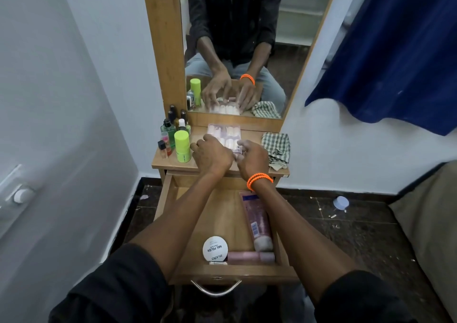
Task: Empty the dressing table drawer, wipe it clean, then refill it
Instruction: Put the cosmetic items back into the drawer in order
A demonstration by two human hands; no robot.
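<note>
Both hands rest on the clear nail-tip box (224,137) on the dressing table top (168,163): left hand (212,155) and right hand (252,158) each grasp its near edge. Below the top, the drawer (222,213) stands pulled out.

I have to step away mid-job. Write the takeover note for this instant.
Left hand and right hand: both on the clear nail box on the dressing table top; exact grip unclear.
Drawer open; holds a pink tube, nail polish remover tub and pink bottle.
Checked cloth lies on the top, right.
Left: finish emptying, wipe, refill.
</note>
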